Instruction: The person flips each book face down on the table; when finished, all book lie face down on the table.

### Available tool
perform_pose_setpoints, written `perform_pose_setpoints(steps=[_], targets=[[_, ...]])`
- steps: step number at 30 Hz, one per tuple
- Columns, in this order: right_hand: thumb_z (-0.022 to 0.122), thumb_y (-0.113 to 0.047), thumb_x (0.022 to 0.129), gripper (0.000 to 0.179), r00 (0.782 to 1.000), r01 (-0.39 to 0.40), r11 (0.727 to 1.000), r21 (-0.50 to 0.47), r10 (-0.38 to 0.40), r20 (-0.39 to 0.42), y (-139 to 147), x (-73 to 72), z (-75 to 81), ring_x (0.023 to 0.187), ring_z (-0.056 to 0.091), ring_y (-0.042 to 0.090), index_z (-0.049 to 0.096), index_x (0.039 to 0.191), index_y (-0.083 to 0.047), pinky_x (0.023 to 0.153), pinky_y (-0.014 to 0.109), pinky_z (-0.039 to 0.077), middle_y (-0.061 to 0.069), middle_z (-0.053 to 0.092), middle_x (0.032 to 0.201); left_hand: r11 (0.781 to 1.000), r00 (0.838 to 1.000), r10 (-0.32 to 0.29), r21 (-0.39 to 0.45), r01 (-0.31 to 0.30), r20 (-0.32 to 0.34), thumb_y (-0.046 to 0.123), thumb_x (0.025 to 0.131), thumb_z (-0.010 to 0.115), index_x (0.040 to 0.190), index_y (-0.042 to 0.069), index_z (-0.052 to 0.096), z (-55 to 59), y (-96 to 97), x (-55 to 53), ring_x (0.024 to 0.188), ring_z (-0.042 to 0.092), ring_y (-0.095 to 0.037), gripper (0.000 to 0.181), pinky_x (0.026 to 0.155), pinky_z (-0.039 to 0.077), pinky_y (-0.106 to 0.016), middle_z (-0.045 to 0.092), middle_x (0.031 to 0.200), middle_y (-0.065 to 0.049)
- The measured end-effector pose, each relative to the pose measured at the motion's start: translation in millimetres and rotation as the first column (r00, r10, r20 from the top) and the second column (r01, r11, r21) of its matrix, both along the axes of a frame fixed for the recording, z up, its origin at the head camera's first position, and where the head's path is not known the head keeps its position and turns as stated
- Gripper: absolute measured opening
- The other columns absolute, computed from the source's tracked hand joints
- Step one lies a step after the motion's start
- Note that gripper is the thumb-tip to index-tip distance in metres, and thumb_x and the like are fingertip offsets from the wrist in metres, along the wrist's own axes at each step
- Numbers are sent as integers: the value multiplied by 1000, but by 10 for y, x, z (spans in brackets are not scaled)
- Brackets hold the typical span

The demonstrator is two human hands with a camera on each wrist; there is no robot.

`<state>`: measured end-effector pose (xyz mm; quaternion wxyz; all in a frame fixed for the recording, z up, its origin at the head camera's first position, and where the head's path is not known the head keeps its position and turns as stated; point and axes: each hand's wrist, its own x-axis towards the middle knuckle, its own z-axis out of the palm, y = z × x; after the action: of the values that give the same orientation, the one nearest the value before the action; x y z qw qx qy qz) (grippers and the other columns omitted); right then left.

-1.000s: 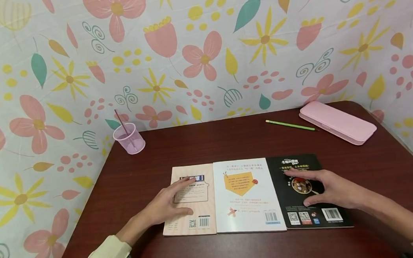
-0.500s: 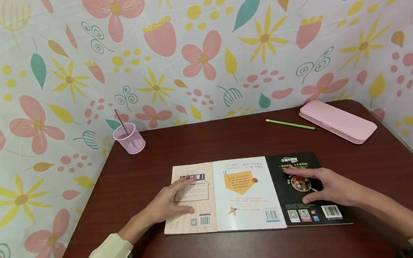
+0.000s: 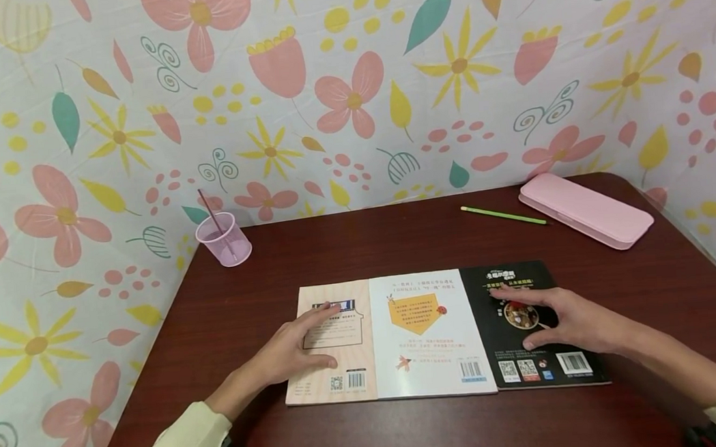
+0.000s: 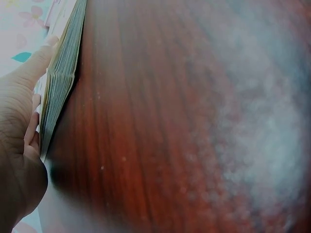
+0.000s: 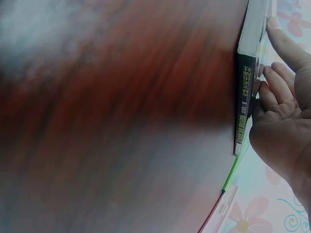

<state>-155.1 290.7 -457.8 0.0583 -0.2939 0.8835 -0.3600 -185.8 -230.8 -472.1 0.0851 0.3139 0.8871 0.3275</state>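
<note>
Three books lie side by side in a row, back covers up. In the head view they are a cream book (image 3: 325, 386) at left, a white book (image 3: 431, 362) in the middle and a black book (image 3: 529, 362) at right. My left hand (image 3: 288, 351) lies over the outer side of the cream book, fingers spread and thumb apart; the left wrist view shows its page edges (image 4: 60, 80) by the palm. Over the black book's outer side is my right hand (image 3: 576, 319), similarly spread. In the right wrist view the black book's spine (image 5: 243, 104) carries yellow-green lettering.
A pink mesh pencil cup (image 3: 224, 242) with one dark pencil in it stands at the back left of the dark wooden table (image 3: 407, 429). At the back right lie a green pencil (image 3: 503, 215) and a pink pencil case (image 3: 586, 211). Floral cloth (image 3: 350, 101) hangs behind.
The row of books has shifted slightly away from the table's front, and the cream book a touch to the right. Both hands keep nearly the same pose.
</note>
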Motion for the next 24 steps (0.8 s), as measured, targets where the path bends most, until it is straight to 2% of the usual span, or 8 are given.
perform_pose_setpoints(steps=[8, 12, 17, 24], targets=[[91, -43, 80, 88, 1000, 18, 999, 32, -18, 2, 34, -7, 6, 127, 51, 0, 55, 157, -21, 96, 16, 49, 6, 58, 155, 1000, 1000, -2, 7, 2, -19, 39, 82, 93, 163, 27, 46, 11, -19, 8, 156, 35, -27, 94, 121, 34, -58, 43, 167, -6], [91, -40, 80, 87, 1000, 1, 1000, 0, -1, -21, 67, -3, -9, 130, 48, -6, 56, 156, -18, 97, 12, 46, 6, 59, 154, 1000, 1000, 13, -4, -13, -4, 40, 81, 93, 163, 29, 46, 6, -60, 9, 156, 33, -24, 95, 123, 33, -56, 41, 168, -3], [91, -36, 81, 85, 1000, -6, 1000, -23, 6, -11, 100, 9, -5, 129, 48, -8, 56, 156, -16, 96, 11, 47, 7, 59, 153, 1000, 1000, 0, 6, 0, 0, 38, 82, 94, 163, 27, 46, 6, -108, 12, 157, 33, -23, 95, 123, 32, -56, 42, 167, -2], [89, -42, 82, 86, 1000, 4, 1000, -5, -4, 22, 104, 24, 10, 129, 45, -12, 55, 157, -17, 96, 11, 46, 10, 58, 155, 1000, 1000, -10, 3, 10, -3, 39, 82, 94, 163, 25, 47, 19, -129, 18, 156, 33, -25, 95, 123, 32, -56, 43, 167, -2]])
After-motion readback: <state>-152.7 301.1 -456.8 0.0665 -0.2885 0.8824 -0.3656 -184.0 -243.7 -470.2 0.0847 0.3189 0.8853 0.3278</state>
